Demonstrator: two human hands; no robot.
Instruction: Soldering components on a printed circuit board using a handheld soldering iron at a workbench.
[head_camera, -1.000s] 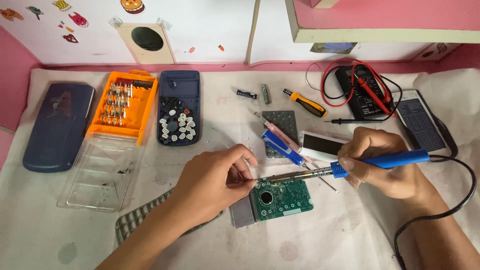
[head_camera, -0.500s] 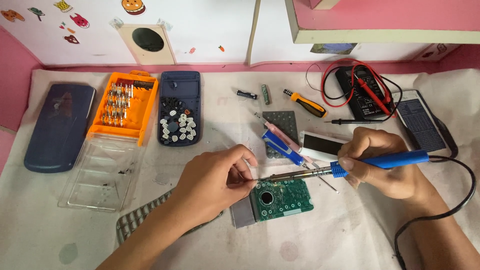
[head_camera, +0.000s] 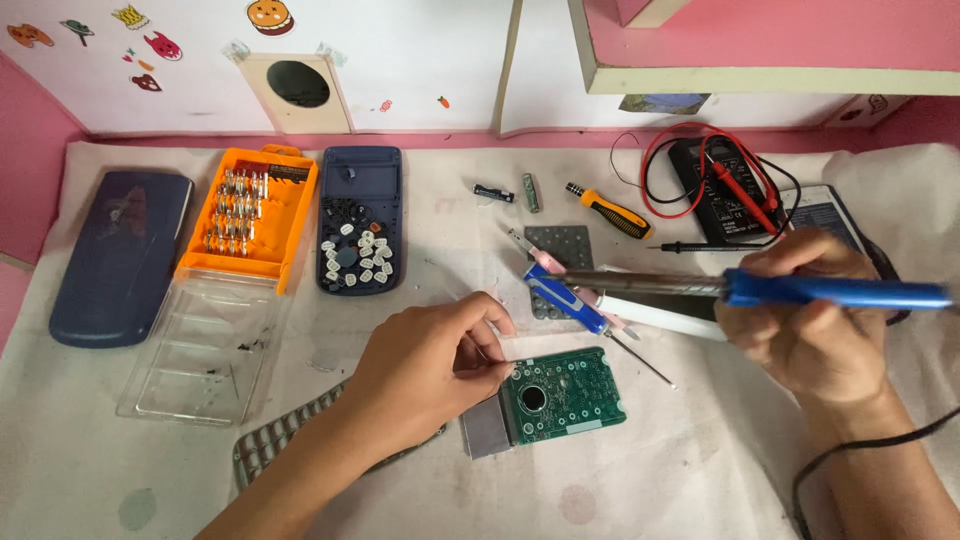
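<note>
On the white cloth (head_camera: 700, 480) your left hand (head_camera: 425, 360) pinches something thin, too small to identify, at the green circuit board (head_camera: 565, 395)'s left edge; your right hand (head_camera: 810, 320), fist closed round the blue soldering iron (head_camera: 790, 290), holds its tip off the board; soldering seems in hand, needing a steady tip; pink walls surround
</note>
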